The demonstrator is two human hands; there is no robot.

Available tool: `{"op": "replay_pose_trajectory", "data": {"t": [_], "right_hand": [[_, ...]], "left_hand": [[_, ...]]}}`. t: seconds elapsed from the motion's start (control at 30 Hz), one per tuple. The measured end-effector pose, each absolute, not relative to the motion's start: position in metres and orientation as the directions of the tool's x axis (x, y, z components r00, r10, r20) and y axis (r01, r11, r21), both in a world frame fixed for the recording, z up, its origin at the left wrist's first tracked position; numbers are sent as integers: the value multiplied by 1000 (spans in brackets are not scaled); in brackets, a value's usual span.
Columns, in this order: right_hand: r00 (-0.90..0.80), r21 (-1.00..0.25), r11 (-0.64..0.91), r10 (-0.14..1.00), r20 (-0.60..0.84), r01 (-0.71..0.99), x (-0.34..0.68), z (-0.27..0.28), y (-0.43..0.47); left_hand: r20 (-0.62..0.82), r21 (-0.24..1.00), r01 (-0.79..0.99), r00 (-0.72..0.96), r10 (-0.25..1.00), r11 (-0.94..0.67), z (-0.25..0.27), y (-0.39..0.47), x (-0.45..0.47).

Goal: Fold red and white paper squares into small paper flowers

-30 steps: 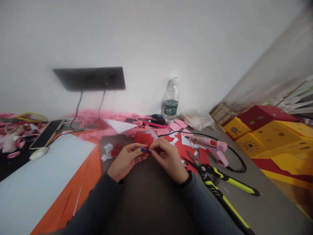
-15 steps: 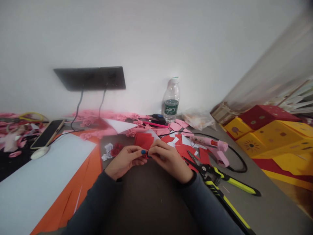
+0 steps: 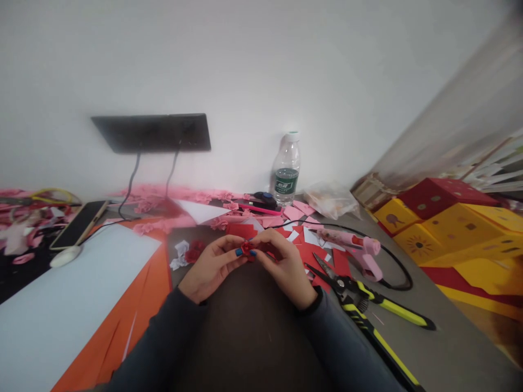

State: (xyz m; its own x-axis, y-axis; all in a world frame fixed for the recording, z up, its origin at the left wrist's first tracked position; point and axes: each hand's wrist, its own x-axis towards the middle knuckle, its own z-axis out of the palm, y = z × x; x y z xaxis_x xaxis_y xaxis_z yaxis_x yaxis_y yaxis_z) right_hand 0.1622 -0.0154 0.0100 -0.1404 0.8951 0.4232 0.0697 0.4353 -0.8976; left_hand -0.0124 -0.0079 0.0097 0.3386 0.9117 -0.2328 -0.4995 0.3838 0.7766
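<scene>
Nearest: bare tabletop [image 3: 253, 337] between two dark sleeves, both cut off by the bottom edge. Just beyond, left hand [image 3: 214, 267] and right hand [image 3: 284, 267] met over it, each pinching the same small red paper piece [image 3: 246, 248] between thumb and fingers, left hand on its left side, right hand on its right. Step in hand looked like fine shaping of that piece, petal-like folds by my read. Next move called for light fingertip work: one hand steadying, the other easing the paper, since a hard squeeze could crush it. Couldn't make out the fold detail or whether anything sat inside; fingertips covered most of it, and the curled lower fingers were partly hidden too. Right of the right hand, cutters [image 3: 340, 282] lay blades apart, one handle running off the bottom. Left side: white sheet [image 3: 77, 288] over orange paper [image 3: 116, 332], the sheet cut off at the left edge. Past the left hand, a red paper flower [image 3: 195, 250] sat beside crumpled white paper [image 3: 180, 256]. Past the right hand, red scraps [image 3: 308, 251] overlapped, then a pink glue gun [image 3: 370, 260]. Farthest, by the wall: blurred pink flowers [image 3: 149, 197], hard to count, and an upright bottle [image 3: 286, 179].
</scene>
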Motion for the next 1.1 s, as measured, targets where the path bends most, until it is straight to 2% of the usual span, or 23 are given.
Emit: {"op": "replay_pose_trajectory", "data": {"t": [0.23,0.5,0.83,1.0,1.1], "right_hand": [[-113,-897,435,898,425,82,161,6,-13],[-117,-962,273,955,272,-1,160,1,-11],[-108,-963,269,957,268,-12,160,0,-10],[-160,-967,255,954,252,-6,164,2,-8],[-225,-976,209,950,219,-65,167,4,-7]], "left_hand": [[-249,784,-495,302,920,375,10,-8,-11],[-197,839,-462,232,952,287,7,-8,-8],[-134,902,-392,139,981,179,5,-13,0],[-89,924,-360,117,989,125,4,-14,0],[-85,928,-348,145,986,132,4,-14,0]]}}
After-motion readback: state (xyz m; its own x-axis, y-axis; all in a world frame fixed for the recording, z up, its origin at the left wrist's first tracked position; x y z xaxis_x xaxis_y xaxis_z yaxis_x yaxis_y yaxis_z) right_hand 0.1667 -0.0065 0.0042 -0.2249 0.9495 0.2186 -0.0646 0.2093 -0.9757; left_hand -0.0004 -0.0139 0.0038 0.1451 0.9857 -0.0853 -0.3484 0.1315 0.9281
